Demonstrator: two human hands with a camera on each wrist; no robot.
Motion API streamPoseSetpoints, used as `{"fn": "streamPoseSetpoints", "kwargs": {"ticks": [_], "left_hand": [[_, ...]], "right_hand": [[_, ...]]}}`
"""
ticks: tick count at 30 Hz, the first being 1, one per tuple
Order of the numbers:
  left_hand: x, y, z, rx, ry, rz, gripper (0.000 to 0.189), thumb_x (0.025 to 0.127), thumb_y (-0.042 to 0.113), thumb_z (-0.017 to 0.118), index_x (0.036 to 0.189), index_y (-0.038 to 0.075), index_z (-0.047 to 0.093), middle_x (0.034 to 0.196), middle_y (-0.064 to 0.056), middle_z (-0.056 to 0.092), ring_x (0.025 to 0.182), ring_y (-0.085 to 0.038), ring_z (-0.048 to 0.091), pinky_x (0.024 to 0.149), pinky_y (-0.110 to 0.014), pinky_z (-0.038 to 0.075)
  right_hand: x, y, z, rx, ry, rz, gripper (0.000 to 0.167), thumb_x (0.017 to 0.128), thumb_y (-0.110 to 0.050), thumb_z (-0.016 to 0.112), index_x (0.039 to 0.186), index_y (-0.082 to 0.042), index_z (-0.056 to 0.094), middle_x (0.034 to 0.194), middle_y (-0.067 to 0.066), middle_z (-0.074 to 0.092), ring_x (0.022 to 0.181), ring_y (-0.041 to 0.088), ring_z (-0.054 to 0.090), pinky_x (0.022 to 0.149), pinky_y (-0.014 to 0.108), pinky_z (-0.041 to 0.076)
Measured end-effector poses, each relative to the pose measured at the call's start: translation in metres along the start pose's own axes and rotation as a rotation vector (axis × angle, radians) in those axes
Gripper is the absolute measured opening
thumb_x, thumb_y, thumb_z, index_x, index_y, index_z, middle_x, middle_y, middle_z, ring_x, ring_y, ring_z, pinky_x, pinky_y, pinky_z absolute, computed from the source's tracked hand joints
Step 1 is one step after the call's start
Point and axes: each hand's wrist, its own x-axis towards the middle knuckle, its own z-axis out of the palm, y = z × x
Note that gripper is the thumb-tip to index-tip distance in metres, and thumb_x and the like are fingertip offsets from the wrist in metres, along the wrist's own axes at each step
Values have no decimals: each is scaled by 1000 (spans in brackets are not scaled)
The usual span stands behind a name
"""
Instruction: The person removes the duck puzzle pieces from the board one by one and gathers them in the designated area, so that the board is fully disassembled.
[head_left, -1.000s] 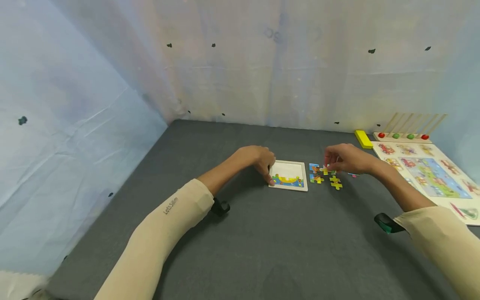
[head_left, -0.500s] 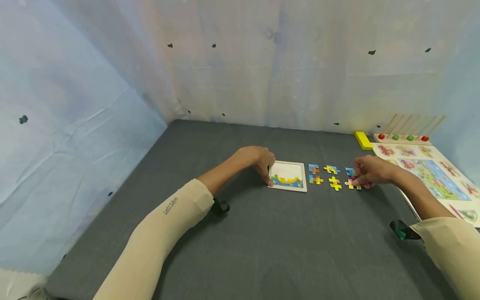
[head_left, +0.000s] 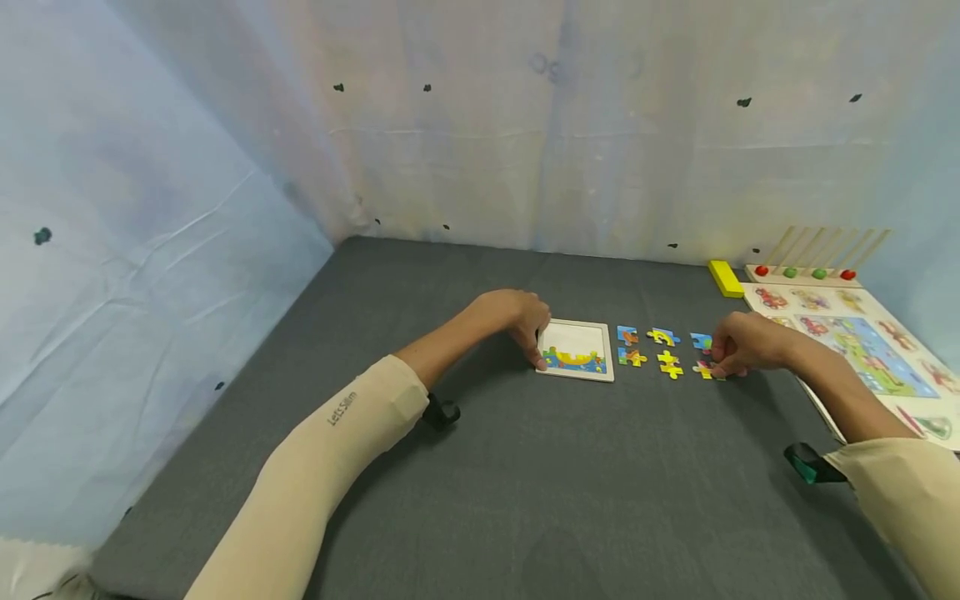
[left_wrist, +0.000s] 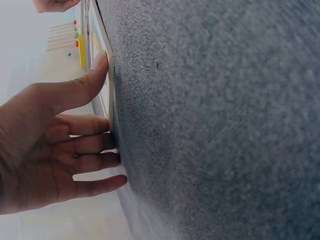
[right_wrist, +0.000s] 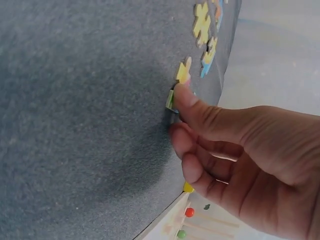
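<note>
My left hand (head_left: 527,327) holds the left side of a small square puzzle tray (head_left: 576,337). In the left wrist view its thumb lies over the tray's rim (left_wrist: 110,75), and the other fingers reach the side edge and table. A joined strip of blue and yellow pieces fills the tray's near part. Farther right, my right hand (head_left: 744,343) pinches a pink, yellow and green jigsaw piece (right_wrist: 183,73) at the table, its thumb on top. A blue jigsaw piece (head_left: 701,342) lies just beyond, partly covered by the hand.
Between tray and right hand lie several jigsaw pieces, among them a yellow one (head_left: 670,364) and a blue and orange one (head_left: 627,335). A large picture board (head_left: 900,375) lies at the right. Behind it stand a pegged bead rack (head_left: 806,279) and a yellow block (head_left: 725,279).
My right hand has moved right from the middle pieces to the rightmost ones, uncovering a yellow and blue piece. The left hand has stayed on the tray.
</note>
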Motion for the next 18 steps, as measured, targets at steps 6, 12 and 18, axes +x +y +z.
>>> {"fn": "streamPoseSetpoints", "kwargs": {"ticks": [6, 12, 18], "left_hand": [[2, -2, 4, 37, -14, 28, 79, 90, 76, 64, 138, 13, 61, 141, -5, 60, 119, -21, 59, 102, -38, 50], [2, -4, 6, 36, 15, 26, 86, 89, 76, 64, 147, 13, 56, 149, -6, 57, 128, -24, 59, 106, -39, 49], [1, -4, 4, 22, -6, 10, 94, 88, 78, 64, 156, 14, 48, 165, -7, 44, 141, -26, 53, 114, -41, 46]], "right_hand": [[1, 2, 2, -3, -6, -6, 19, 91, -15, 81, 81, -6, 68, 71, -1, 65, 63, 10, 57, 60, 24, 45], [2, -3, -3, -16, -26, 4, 19, 92, -16, 80, 85, -5, 67, 72, -1, 65, 65, 12, 57, 61, 26, 45], [4, -17, -8, -35, 26, -44, 18, 93, -15, 79, 88, -5, 65, 72, 0, 65, 65, 12, 56, 62, 26, 44]]}}
